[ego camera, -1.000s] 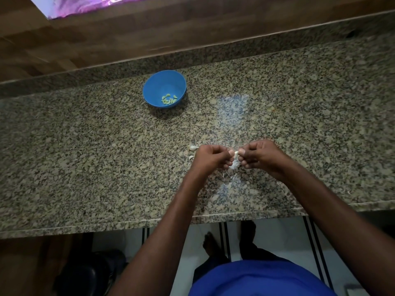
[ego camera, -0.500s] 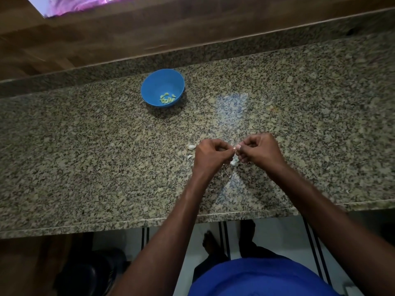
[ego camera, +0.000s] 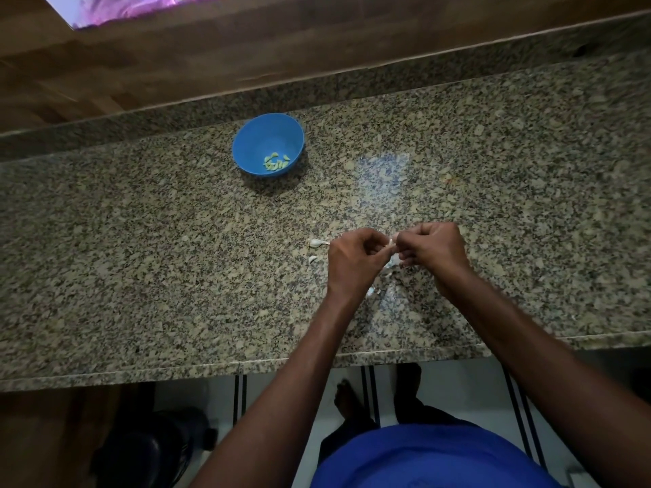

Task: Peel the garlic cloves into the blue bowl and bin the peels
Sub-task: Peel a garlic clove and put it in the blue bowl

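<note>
White clove [ego camera: 390, 243] pinched between both our grips, above the desk [ego camera: 141, 258].
Left hand [ego camera: 352, 262] and right hand [ego camera: 431, 251] curl tight on it; bowl [ego camera: 268, 144] lies at eleven o'clock, nearer our left.

The person wears a bright blue top [ego camera: 433, 459] (only its front shows, low in the picture). Both arms are bare, with no sleeves on them. The left hand [ego camera: 352, 262] and right hand [ego camera: 431, 250] are bare too. Dark trousers [ego camera: 419, 412] reach down to bare feet [ego camera: 347, 399].
</note>
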A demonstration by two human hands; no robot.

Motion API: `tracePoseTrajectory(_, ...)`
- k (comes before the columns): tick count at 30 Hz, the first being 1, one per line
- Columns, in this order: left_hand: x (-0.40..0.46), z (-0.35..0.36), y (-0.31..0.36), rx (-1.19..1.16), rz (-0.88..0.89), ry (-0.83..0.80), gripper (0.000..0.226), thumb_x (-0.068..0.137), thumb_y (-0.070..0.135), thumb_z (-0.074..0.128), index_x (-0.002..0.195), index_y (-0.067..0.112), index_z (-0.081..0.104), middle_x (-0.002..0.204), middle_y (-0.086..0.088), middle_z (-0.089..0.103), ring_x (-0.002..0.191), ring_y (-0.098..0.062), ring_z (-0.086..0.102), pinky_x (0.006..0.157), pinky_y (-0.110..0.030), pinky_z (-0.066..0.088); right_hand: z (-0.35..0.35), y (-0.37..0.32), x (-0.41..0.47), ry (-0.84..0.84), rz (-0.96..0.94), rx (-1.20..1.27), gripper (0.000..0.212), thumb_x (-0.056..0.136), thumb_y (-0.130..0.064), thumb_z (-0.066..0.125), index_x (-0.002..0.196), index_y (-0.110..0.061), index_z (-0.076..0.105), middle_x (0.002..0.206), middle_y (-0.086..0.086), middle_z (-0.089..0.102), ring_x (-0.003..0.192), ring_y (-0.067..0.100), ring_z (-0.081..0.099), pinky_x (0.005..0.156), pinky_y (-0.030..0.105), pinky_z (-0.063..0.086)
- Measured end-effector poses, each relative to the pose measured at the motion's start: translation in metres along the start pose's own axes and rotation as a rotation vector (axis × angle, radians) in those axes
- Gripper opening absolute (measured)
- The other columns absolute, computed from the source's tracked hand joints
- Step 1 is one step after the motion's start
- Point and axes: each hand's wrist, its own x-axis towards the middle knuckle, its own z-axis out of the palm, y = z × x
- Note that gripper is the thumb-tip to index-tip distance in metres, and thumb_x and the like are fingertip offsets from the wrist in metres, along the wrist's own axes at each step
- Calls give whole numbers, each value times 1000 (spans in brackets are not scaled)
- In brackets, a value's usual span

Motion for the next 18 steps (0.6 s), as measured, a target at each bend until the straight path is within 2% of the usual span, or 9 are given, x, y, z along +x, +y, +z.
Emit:
tracePoseTrajectory(3, 0, 0, 0, 41, 15, 13, 9, 88, 17, 80, 95, 13, 78, 80, 3, 75, 68, -1, 68, 60, -12, 56, -1, 2, 1, -19, -14, -19, 16, 86, -11, 78, 84, 4, 71, 76, 15, 75, 56, 12, 64, 53, 24, 52)
tracePoseTrajectory(7, 2, 1, -3, 26, -31, 23, 5, 89, 16, 77, 92, 12, 78, 78, 2, 74, 66, -5, 69, 59, -16, 59, -2, 2, 0, -54, -6, 3, 20, 86, -12, 79, 87, 6, 71, 78, 16, 76, 58, 14, 67, 57, 27, 55)
tracePoseTrajectory(12, 8, -3, -9, -279, -247, -30, 10, 90, 15, 77, 87, 6, 76, 78, -7, 76, 71, -20, 75, 69, -38, 66, -5, -1, -6, -97, -47, 32, 16, 88, -7, 77, 88, 7, 70, 78, 15, 75, 63, 18, 69, 64, 32, 61)
tracePoseTrajectory(15, 9, -4, -11, -402, -330, -57, 10, 91, 9, 75, 87, 0, 75, 77, -12, 76, 66, -19, 71, 70, -37, 65, -7, -3, -7, -140, -72, 34, 14, 89, -8, 76, 90, 5, 70, 80, 16, 76, 65, 19, 70, 65, 31, 61)
tracePoseTrajectory(18, 10, -4, -13, -530, -427, -88, 9, 93, 8, 73, 86, 3, 73, 75, -13, 73, 64, -19, 66, 71, -35, 60, -11, -5, -4, -215, -49, 58, 17, 89, -9, 76, 96, 6, 70, 85, 18, 76, 69, 21, 71, 67, 30, 62)
